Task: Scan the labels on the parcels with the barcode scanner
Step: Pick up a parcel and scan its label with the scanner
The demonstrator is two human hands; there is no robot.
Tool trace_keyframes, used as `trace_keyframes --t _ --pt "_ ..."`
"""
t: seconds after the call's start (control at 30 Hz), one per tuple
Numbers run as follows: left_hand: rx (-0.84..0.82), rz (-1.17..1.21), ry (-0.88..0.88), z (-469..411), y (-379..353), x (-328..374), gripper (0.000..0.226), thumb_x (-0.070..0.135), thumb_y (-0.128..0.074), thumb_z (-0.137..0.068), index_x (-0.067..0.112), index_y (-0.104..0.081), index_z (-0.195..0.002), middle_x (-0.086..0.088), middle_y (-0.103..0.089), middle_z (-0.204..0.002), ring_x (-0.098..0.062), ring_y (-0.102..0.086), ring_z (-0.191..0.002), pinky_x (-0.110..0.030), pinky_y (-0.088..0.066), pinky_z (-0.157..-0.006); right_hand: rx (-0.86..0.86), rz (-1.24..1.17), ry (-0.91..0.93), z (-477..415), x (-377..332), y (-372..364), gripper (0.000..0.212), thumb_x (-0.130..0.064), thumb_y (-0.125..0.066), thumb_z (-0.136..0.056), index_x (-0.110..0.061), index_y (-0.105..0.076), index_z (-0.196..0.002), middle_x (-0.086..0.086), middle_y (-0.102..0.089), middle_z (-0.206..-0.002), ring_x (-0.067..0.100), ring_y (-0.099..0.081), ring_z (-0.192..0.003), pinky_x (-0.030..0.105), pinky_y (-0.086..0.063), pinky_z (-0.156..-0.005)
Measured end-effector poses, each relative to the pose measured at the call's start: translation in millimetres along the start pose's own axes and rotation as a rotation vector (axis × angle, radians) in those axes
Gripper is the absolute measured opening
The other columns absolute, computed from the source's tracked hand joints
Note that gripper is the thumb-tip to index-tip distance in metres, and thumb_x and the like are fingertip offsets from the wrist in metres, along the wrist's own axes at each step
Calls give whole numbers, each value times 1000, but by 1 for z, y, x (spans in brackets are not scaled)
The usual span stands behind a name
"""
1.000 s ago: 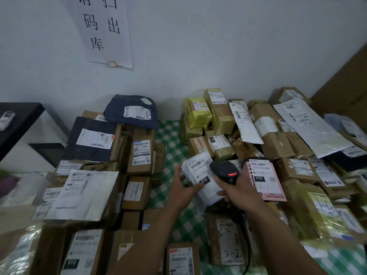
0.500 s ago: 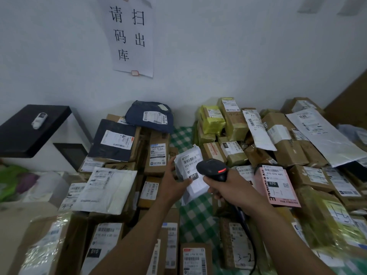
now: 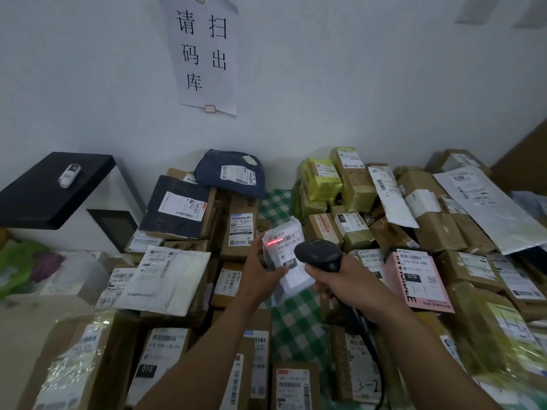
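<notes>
A small white parcel (image 3: 285,255) is gripped by the left hand (image 3: 262,273) just beside the black barcode scanner (image 3: 321,255), which is clasped in the right hand (image 3: 352,287), its red line cast across the label (image 3: 287,247).

Matt black plastic scanner (image 3: 321,254), glossy white polybag (image 3: 291,279)

White soft parcel (image 3: 288,255), label up, tilted above green-checked cloth. Black barcode scanner (image 3: 321,255) just beside; red line across label.
</notes>
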State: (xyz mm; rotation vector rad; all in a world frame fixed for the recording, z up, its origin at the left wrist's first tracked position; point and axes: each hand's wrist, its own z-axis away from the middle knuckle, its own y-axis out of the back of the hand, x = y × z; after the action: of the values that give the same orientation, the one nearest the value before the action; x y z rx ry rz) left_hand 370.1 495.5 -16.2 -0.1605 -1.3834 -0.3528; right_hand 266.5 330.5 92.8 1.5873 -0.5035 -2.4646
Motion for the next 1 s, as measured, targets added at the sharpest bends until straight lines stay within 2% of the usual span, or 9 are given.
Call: trace_keyframes --t 0.17,0.27,0.37,0.47,0.53,0.67,0.8,0.9,1.0 --pt "36 -30 -2 4 7 -2 93 18 -86 -78 48 -31 -147 0 -50 -149 -20 -54 -131 -46 -58 -97 -23 -39 8 -3 2 -5 23 -37 -69 -97 -39 -62 -119 -3 -79 -90 9 -71 -67 25 -50 -61" --pt "129 -143 -4 10 24 -8 91 23 -79 -86 37 -26 -158 -4 -51 -151 -22 -53 -134 -47 -50 -107 -28 -53 24 -6 4 -10 19 -36 -69 -97 -42 -62 -113 -6 -78 -97 8 -72 -67 24 -50 -61" --pt "194 -248 63 15 51 -16 85 12 -67 -97 30 -16 -162 -4 -49 -153 -23 -48 -138 -37 -43 -109 -63 -32 18 -14 8 -18 18 -38 -69 -97 -44 -61 -112 -7 -77 -101 8 -73 -70 27 -56 -67" --pt "109 -497 131 16 73 -25 88 14 -60 -101 28 1 -164 -8 -45 -156 -25 -48 -139 -31 -39 -108 -105 0 -15 -23 15 -29 16 -42 -69 -96 -47 -60 -109 -7 -77 -102 15 -76 -84 39 -61 -83" --pt "69 -611 158 15 80 -31 91 12 -58 -101 28 7 -163 -9 -40 -159 -25 -47 -139 -28 -38 -107 -130 21 -31 -29 17 -37 15 -42 -68 -96 -50 -58 -105 -9 -77 -100 15 -75 -83 38 -60 -83" --pt "33 -865 166 21 68 -45 104 10 -63 -94 34 13 -161 -6 -14 -169 -28 -31 -150 -47 -34 -120 -161 42 -66 -34 17 -49 10 -43 -67 -97 -48 -59 -99 -6 -77 -100 16 -73 -79 31 -56 -73" --pt "39 -1182 15 31 48 -60 97 26 -68 -95 28 1 -163 -4 9 -171 -31 7 -158 -49 -11 -128 -159 53 -78 -37 21 -53 12 -41 -66 -97 -47 -59 -106 -5 -77 -98 12 -72 -72 29 -56 -68" --pt "-58 -1136 75 31 38 -74 73 30 -57 -101 24 -16 -162 -5 -3 -172 -28 -2 -158 -46 -12 -128 -156 43 -77 -35 27 -50 12 -42 -68 -97 -48 -59 -102 -6 -77 -97 11 -71 -72 27 -55 -66" --pt "-70 -1131 148 31 34 -82 81 36 -55 -101 21 -5 -164 -8 7 -172 -32 5 -158 -50 -9 -128 -138 8 -91 -30 33 -42 12 -41 -68 -97 -48 -59 -102 -7 -77 -97 11 -72 -72 29 -53 -67"
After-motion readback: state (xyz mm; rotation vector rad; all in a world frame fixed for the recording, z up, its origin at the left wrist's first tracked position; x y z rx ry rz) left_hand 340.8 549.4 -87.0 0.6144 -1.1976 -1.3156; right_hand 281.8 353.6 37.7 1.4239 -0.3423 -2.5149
